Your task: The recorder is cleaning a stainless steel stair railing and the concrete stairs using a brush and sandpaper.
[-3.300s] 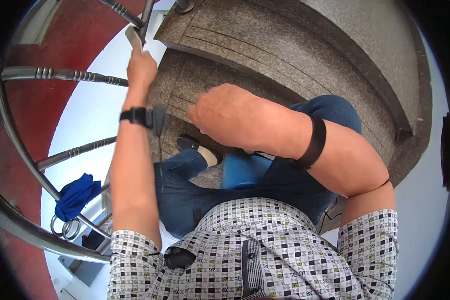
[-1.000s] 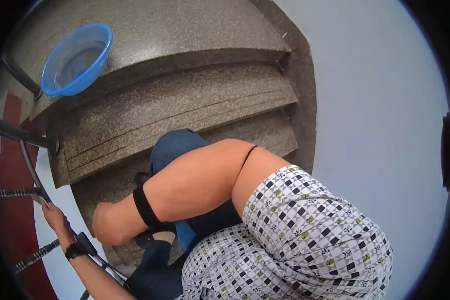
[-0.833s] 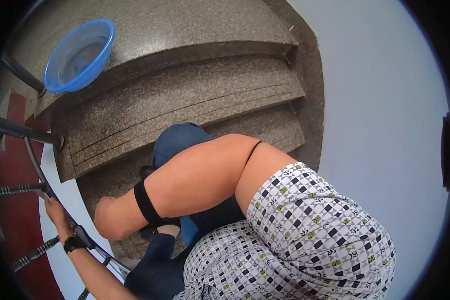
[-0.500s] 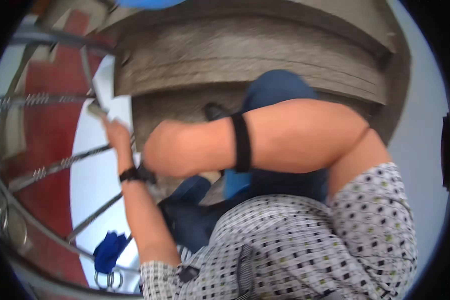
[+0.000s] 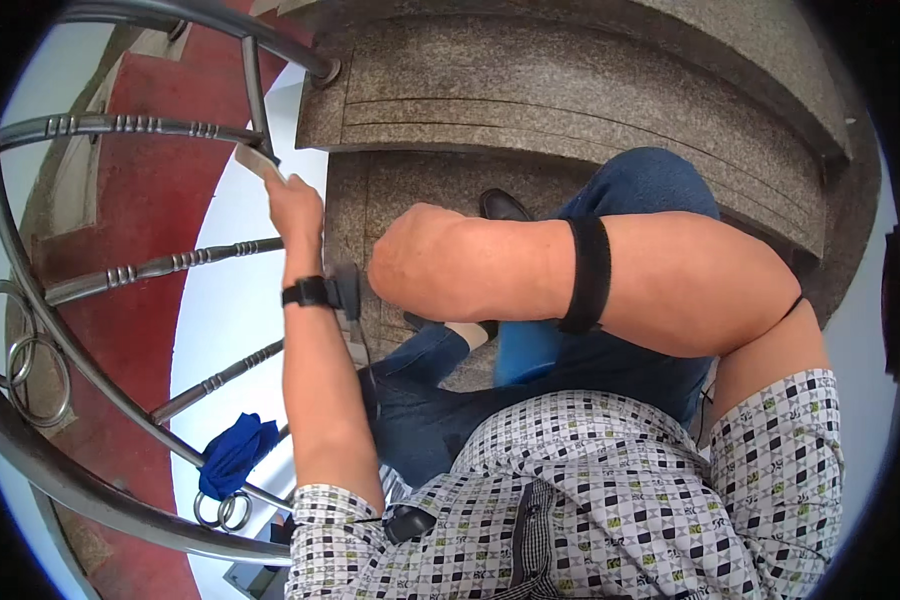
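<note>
Two hands, one flat tool and one blue cloth are showing, while four rings (two larger, two smaller) are sitting along the railing's edge.

Curved stone steps, speckled grey-brown, rising beyond right hand; thin grooves cut along tread. Lower tread of same stone beneath both hands. Dark stone skirting far right of right hand, pale plain wall beyond. White surface, brightly lit, just left of left hand. Farther left, red floor in curving band, grey stepped edging alongside. Even light, soft shadows below step edges.
</note>
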`<state>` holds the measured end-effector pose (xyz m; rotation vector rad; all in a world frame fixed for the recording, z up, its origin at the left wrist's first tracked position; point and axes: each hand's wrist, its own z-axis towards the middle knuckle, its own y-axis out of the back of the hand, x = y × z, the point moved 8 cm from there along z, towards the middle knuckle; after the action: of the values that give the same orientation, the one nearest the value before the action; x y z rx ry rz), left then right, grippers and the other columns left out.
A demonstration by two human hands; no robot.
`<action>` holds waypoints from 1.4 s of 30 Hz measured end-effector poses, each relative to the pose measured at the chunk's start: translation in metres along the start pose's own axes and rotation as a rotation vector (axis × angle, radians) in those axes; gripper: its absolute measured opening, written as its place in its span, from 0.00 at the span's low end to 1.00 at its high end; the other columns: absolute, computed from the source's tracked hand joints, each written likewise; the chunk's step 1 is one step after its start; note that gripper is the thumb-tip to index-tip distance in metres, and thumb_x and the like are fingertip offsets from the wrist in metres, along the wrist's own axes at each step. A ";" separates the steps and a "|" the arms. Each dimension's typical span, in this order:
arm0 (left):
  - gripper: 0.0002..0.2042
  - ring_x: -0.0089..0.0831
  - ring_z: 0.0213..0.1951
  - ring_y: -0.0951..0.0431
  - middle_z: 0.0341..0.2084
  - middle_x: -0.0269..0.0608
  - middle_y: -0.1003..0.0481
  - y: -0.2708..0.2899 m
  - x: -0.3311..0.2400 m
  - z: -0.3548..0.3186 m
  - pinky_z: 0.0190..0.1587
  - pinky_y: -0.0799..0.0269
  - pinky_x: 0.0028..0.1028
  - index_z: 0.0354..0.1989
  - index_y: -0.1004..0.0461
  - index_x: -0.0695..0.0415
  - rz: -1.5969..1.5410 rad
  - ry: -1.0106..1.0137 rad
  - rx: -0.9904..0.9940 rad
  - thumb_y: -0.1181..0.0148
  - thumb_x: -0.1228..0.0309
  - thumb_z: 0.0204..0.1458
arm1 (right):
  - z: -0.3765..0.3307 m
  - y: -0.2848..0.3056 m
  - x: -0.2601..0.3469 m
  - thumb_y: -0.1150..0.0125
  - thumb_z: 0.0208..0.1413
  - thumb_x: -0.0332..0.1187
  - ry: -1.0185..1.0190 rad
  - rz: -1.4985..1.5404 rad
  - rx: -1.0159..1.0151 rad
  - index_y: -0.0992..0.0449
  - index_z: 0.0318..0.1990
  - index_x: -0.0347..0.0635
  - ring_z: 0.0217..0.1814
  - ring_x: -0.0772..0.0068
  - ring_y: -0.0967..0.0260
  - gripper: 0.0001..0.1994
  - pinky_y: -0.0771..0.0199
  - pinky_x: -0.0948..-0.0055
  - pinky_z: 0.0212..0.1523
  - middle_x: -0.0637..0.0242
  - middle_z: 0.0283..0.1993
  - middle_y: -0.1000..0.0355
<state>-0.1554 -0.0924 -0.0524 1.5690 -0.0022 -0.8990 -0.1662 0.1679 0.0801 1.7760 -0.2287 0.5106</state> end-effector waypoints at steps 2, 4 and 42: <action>0.28 0.66 0.63 0.32 0.62 0.75 0.34 -0.014 -0.024 -0.027 0.66 0.37 0.46 0.69 0.42 0.71 -0.025 -0.081 0.000 0.52 0.67 0.64 | -0.005 -0.005 -0.007 0.34 0.45 0.28 -0.016 -0.001 -0.023 0.16 0.29 0.37 0.36 0.54 0.17 0.05 0.18 0.59 0.33 0.54 0.30 0.19; 0.28 0.66 0.65 0.35 0.63 0.76 0.36 -0.009 -0.036 -0.040 0.67 0.38 0.45 0.69 0.44 0.72 -0.031 -0.138 -0.034 0.51 0.69 0.64 | -0.006 0.000 -0.005 0.34 0.45 0.28 -0.010 0.005 -0.008 0.16 0.29 0.37 0.36 0.54 0.17 0.05 0.18 0.59 0.33 0.54 0.30 0.19; 0.31 0.50 0.39 0.17 0.38 0.50 0.22 0.056 -0.020 0.000 0.41 0.21 0.46 0.70 0.35 0.26 0.852 -0.321 0.121 0.46 0.75 0.61 | -0.008 -0.005 -0.010 0.35 0.48 0.28 -0.003 -0.024 -0.041 0.19 0.33 0.37 0.37 0.56 0.17 0.06 0.18 0.63 0.35 0.57 0.30 0.20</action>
<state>-0.1423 -0.0960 0.0049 1.3195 -0.8994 -0.4536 -0.1743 0.1757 0.0728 1.7377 -0.2176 0.4830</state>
